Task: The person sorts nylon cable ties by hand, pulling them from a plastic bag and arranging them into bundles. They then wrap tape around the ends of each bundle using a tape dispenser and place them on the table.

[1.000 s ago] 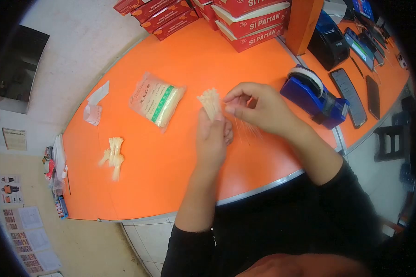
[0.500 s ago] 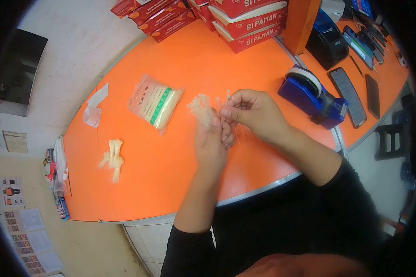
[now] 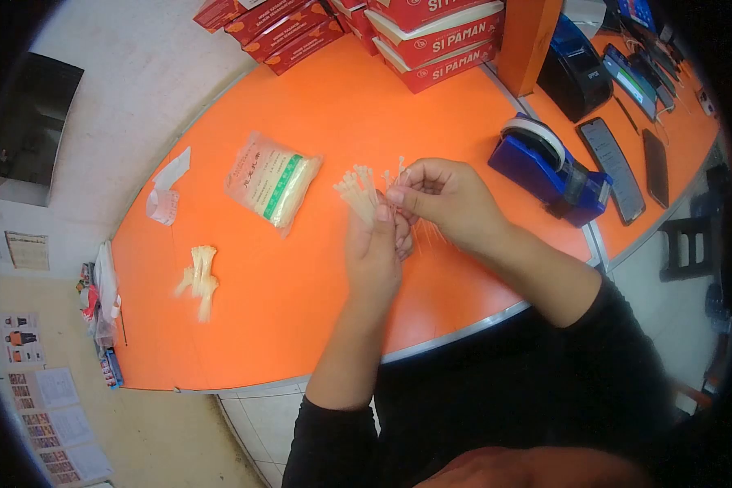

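Note:
My left hand (image 3: pixel 372 236) is closed around a bundle of cream-white cable ties (image 3: pixel 354 189), their heads fanned out above the thumb. Close beside it, my right hand (image 3: pixel 443 193) pinches at a couple of cable ties between thumb and fingertips, heads poking up by the index finger. Thin tails of the ties show below the fingers. To the left lies a clear plastic bag of cable ties (image 3: pixel 272 183) with a green-striped label. Bound bundles of cable ties (image 3: pixel 199 276) rest farther left on the orange table (image 3: pixel 260 325).
A blue tape dispenser (image 3: pixel 549 175) stands right of my hands. Beyond it are phones (image 3: pixel 612 171) and a black printer-like device (image 3: pixel 576 69). Red boxes (image 3: pixel 443 49) are stacked at the back beside an orange post (image 3: pixel 529 41). Paper slips (image 3: pixel 164 195) lie left.
The bundle in my left hand has shifted slightly right, its heads more spread. My right hand stays almost in place, still pinching.

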### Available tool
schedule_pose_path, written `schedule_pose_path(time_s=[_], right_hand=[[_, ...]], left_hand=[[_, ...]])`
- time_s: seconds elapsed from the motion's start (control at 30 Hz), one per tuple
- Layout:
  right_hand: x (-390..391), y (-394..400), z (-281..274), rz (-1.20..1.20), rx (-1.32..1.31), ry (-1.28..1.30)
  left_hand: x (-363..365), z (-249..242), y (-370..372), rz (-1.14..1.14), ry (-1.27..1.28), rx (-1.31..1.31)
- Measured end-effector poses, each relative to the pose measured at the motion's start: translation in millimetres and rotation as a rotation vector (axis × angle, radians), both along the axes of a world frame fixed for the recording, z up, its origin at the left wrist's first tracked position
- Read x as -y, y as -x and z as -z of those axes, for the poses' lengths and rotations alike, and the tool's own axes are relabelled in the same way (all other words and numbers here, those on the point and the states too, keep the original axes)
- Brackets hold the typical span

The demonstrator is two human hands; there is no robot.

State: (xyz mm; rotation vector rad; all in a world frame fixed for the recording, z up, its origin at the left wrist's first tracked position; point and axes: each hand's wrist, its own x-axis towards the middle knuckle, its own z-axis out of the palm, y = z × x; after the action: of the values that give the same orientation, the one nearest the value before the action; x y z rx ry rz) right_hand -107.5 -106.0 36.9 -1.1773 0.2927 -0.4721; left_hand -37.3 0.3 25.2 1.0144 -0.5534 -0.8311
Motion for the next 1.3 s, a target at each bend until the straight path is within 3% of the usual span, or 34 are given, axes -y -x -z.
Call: schedule_pose_path(time_s=[0.37,0.43,0.53,0.77,0.83,0.97,1.03,1.1,1.17,1.3], right_hand=[[-1,1,0,-0.054,0.030,-0.069],[-2,2,-4,-0.051,-0.003,-0.006],[-3,2,-3,-0.043,-0.010,0.017],[0,1,0,-0.041,0.023,-0.040],[7,3,-7,0.196,0.129,0.159],[44,18,-26,0.360,0.030,0.271],[53,20,-18,0.237,-0.538,1.003],[58,13,4,0.210,-0.637,1.072],[57,7,10,0.005,-0.903,1.075],[33,1,16,-0.100,-0.749,1.099]], left_hand=[[1,-1,2,-0.001,0.046,-0.031],[2,-8,4,-0.011,-0.076,0.115],[3,-4,3,-0.030,-0.068,0.151],[1,-4,2,-0.045,-0.015,0.025],[0,-4,-3,-0.235,-0.101,0.160],[-9,-9,-27,-0.349,-0.113,0.115],[-11,-10,-31,-0.340,-0.139,0.082],[-8,-13,-26,-0.314,-0.142,0.063],[-7,-12,-21,-0.300,-0.144,0.039],[-6,-9,-17,-0.166,-0.099,-0.042]])
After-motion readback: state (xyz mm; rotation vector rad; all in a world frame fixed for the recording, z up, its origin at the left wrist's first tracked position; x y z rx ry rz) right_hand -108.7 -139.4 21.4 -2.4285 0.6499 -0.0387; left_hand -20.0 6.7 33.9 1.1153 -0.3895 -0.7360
